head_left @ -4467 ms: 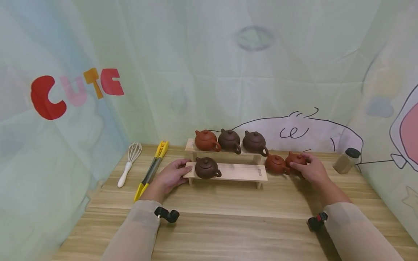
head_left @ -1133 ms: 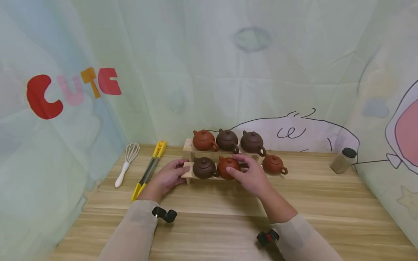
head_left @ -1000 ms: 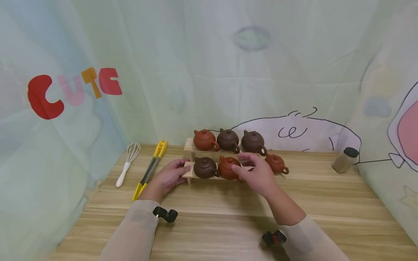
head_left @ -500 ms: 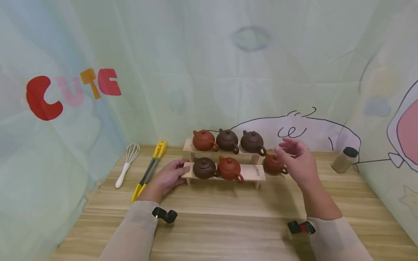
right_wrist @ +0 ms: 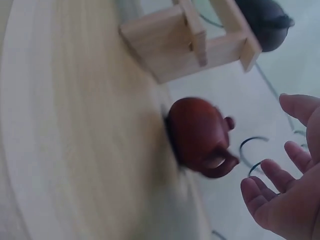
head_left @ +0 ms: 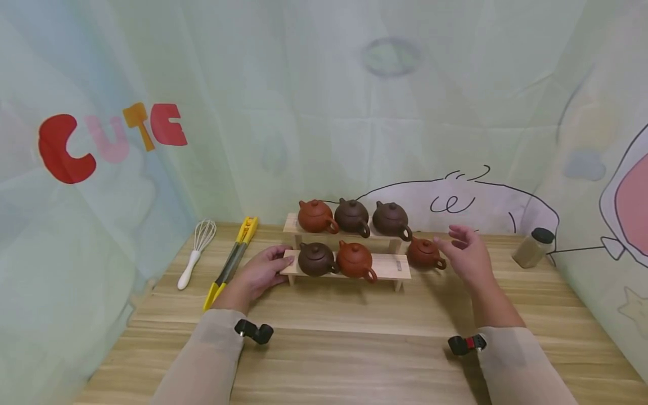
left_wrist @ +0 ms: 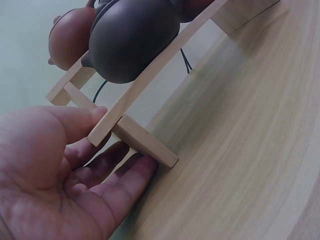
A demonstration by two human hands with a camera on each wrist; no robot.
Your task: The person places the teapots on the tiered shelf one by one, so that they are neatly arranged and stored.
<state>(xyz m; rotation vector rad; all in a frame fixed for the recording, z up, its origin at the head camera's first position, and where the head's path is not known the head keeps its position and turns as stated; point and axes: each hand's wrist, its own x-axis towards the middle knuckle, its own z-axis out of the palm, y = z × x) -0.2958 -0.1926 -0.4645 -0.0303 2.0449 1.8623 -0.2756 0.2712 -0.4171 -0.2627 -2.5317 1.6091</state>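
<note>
My left hand (head_left: 264,274) grips the left end of the two-tier wooden stand (head_left: 382,265); in the left wrist view the thumb lies on the lower board and the fingers curl beneath it by the leg. On that lower board sit a dark brown teapot (head_left: 316,260) and a reddish-brown teapot (head_left: 354,260). The upper board carries another reddish teapot (head_left: 315,216) and two dark teapots, one in the middle (head_left: 351,216) and one at right (head_left: 391,219). A reddish teapot (head_left: 424,254) stands on the table right of the stand. Beside it my right hand (head_left: 468,259) hovers, fingers loose, holding nothing.
On the left lie a whisk (head_left: 197,253) with a white handle and yellow-and-grey tongs (head_left: 231,263). A jar (head_left: 533,248) with a black lid stands at the right rear. A printed curtain (head_left: 324,112) hangs behind the wooden table (head_left: 344,360).
My right hand carried a reddish teapot from the table to the lower board, let go of it, then moved right toward the other reddish teapot. My left hand stayed at the stand.
</note>
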